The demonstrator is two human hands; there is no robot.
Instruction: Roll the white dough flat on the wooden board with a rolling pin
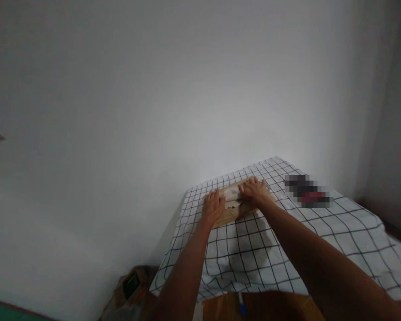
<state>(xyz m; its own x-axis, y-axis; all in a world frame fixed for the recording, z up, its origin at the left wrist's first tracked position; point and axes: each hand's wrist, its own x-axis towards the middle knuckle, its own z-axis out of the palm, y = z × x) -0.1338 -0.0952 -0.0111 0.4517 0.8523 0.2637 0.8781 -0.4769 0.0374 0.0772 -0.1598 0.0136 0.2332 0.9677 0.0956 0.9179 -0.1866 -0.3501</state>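
A wooden board (232, 216) lies on a table covered with a white, black-checked cloth (254, 254). On the board rests a pale, flat piece of something like dough or folded cloth (233, 195). My left hand (213, 206) lies flat on the board's left part, fingers stretched out and touching the pale piece's left end. My right hand (255, 191) presses down on its right end, fingers spread forward.
A dark and red object (306, 191), blurred out, lies on the cloth to the right of the board. A white wall stands close behind the table. A brown bag (130, 285) sits on the floor at the table's left. A wooden edge (263, 307) shows near me.
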